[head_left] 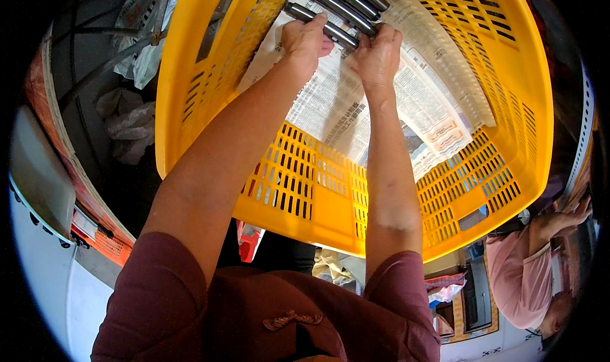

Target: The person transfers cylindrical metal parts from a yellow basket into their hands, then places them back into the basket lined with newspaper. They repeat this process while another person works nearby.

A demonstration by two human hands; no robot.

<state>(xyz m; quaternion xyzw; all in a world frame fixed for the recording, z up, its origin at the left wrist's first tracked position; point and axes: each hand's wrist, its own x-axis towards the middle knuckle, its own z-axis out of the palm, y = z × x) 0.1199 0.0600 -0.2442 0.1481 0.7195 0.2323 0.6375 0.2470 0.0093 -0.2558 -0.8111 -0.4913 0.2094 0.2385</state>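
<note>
Both arms reach into a deep yellow plastic basket (184,63) lined with printed newspaper (419,89). My left hand (306,41) is closed around a glossy black rod-shaped piece (340,35), its fingers curled near the middle. At that piece's right end, my right hand (379,56) is closed with thumb and fingers against it, also close to the end of the neighbouring rod. Several similar black rods (343,5) lie side by side just beyond, slanting down to the right. What they are exactly I cannot tell.
The basket's slotted walls rise around both forearms. Crumpled plastic bags (130,124) and dark metal bars lie outside it on the left. A person in a pink top (521,279) is at the lower right. Below the basket's near rim is a red object (250,240).
</note>
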